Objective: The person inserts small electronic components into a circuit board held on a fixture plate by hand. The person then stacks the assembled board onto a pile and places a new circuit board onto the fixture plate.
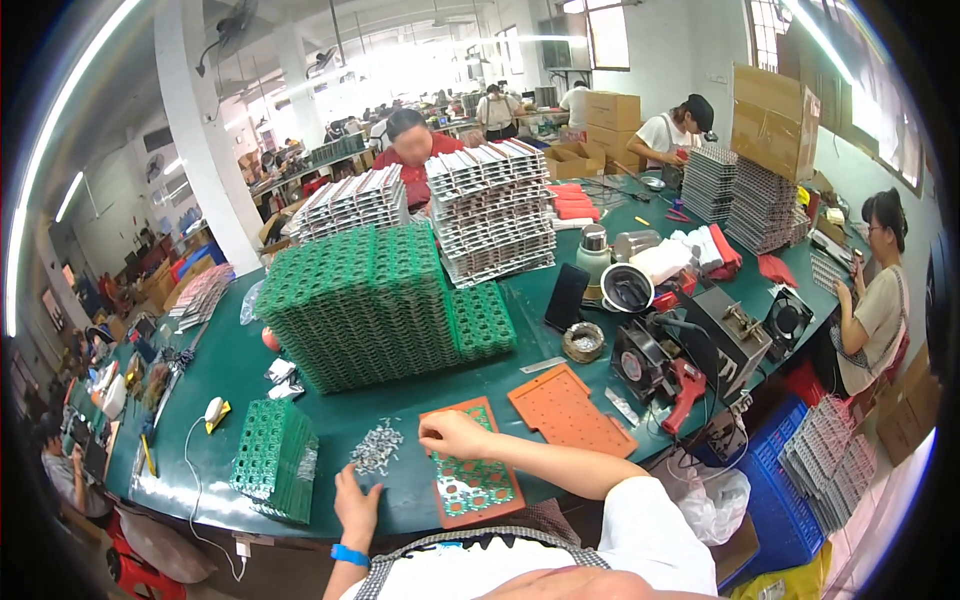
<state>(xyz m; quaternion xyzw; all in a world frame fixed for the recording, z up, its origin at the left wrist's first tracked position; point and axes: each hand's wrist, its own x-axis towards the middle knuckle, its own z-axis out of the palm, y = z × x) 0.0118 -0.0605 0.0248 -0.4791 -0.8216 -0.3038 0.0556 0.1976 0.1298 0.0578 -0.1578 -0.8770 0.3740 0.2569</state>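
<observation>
My right hand (455, 436) is over the far part of an orange plate (486, 515), fingers pinched together; whatever they hold, if anything, is too small to make out. On that plate lies a green circuit board panel (463, 488) with rows of round openings, partly covered by the hand. My left hand (356, 500) rests at the near edge of a loose pile of small silvery parts (377, 446), its thumb and fingers apart and nothing seen between them. To the left of it stands a stack of green circuit board panels (272, 455).
A tall block of green panels (350, 300) stands beyond my hands, with white panel stacks (490, 210) behind. Right of my plate are another orange plate (575, 410), a tape roll (583, 342), a phone (568, 296) and a red hand tool (686, 395). Co-workers sit around the green table (400, 385).
</observation>
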